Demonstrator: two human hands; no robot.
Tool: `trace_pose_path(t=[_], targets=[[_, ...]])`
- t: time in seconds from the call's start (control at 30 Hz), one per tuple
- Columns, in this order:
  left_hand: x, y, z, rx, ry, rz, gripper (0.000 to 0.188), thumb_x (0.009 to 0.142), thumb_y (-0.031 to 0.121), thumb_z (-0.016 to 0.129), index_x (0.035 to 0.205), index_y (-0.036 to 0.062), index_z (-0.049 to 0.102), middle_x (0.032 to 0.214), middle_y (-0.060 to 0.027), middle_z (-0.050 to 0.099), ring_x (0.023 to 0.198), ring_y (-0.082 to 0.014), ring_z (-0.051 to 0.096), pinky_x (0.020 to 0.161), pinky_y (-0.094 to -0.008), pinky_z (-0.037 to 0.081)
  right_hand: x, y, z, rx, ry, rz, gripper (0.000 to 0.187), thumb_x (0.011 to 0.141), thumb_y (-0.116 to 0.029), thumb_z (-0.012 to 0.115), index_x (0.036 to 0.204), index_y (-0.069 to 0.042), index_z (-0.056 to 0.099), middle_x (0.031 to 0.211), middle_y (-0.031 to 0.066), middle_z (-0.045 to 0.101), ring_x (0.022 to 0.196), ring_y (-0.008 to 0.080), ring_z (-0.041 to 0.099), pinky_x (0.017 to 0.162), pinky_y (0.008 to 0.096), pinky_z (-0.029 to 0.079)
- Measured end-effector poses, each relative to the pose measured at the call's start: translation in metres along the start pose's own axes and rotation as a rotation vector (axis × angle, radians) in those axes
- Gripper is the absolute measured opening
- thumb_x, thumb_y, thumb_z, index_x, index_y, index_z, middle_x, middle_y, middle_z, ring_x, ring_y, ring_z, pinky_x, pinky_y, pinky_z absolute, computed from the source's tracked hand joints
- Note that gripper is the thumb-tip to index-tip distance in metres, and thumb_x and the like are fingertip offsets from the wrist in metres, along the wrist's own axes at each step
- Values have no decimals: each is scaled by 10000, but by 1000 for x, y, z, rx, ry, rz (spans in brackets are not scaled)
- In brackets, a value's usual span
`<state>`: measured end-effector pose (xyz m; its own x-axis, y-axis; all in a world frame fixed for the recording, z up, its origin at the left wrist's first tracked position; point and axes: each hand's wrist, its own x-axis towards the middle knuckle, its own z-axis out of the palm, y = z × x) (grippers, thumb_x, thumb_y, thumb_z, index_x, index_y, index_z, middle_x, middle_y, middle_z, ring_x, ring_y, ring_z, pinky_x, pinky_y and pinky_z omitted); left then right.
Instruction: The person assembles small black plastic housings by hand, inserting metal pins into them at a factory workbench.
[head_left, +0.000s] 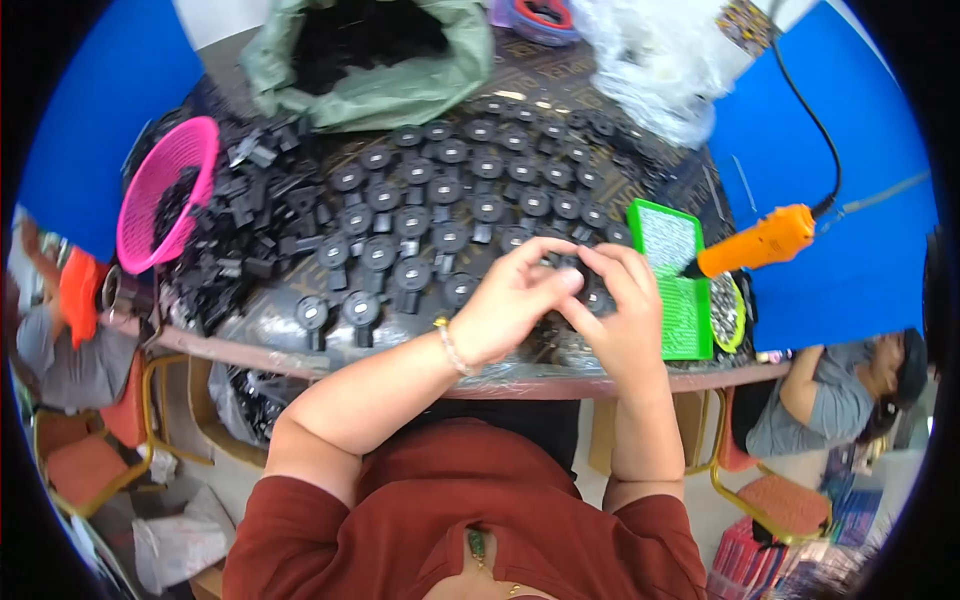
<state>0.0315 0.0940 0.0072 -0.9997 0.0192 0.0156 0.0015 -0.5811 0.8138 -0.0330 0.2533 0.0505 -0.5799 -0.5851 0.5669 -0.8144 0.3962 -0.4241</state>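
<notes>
My left hand [505,308] and my right hand [622,310] meet over the near side of the table, fingertips pinched together around a black round plastic part [570,264]. Fingers cover most of this part, so its details are hidden. Rows of similar black round parts with short stems [412,222] lie spread beyond and to the left of my hands. Right beside my right hand is a green tray [688,335] with many small silvery pieces in its far half. An orange electric screwdriver [760,243] hangs over the tray, its tip pointing left.
A heap of black plastic pieces [250,205] and a pink basket [170,195] occupy the left. Behind stand a green sack [460,75] and clear plastic bags [650,65]. A yellow-green bowl of screws [728,312] sits right of the tray. Blue partitions [850,150] flank the table; people sit beyond.
</notes>
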Motion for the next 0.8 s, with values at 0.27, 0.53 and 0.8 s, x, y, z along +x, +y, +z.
trace_pose_path(t=[0.27,0.53,0.8], targets=[[-124,65,-57,410,384,201,336,965,31,631,1295,33,568,1115,-63,652,990,-101,622,865,-265,523,-22,-18,3,204,-39,59,660,729,-151,876,1324,-14,626,1246,178,615,1061,309,625,920,380,514],[-225,102,-161,1015,1013,128,330,884,87,754,1181,18,627,878,-66,717,786,-128,664,723,-278,530,-41,-18,25,344,-77,211,514,810,-65,784,1302,-16,645,1233,124,627,911,192,618,857,325,513],[-195,112,-165,1516,1015,55,358,846,176,805,1125,22,641,764,-136,716,721,-298,706,674,-379,547,-31,-41,34,310,-133,109,503,810,-34,772,1298,-40,652,1214,136,629,878,198,628,828,330,528]])
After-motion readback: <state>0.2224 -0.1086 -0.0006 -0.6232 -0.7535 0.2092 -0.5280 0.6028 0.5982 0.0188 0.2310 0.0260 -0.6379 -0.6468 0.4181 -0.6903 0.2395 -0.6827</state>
